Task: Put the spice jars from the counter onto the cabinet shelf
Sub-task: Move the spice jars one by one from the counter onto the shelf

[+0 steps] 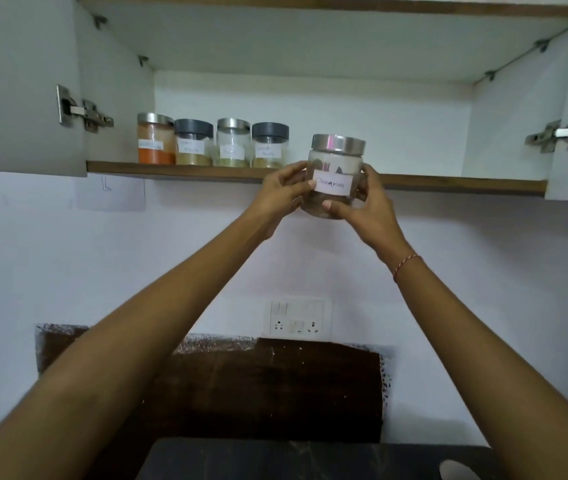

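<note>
Left hand (284, 188), right hand (367, 209): fingers clamped round cinnamon jar (336, 168), before shelf (178, 169).

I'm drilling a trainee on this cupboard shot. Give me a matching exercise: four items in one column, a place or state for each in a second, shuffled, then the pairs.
Items
1. cinnamon jar
2. orange-spice jar
3. red thread
4. wall socket

Places or states
A. leftmost in the row on the cabinet shelf
B. on the wall below the shelf
C. held in both hands, left and right, in front of the shelf edge
D. around the right wrist

Pairs: 1-C, 2-A, 3-D, 4-B
</note>
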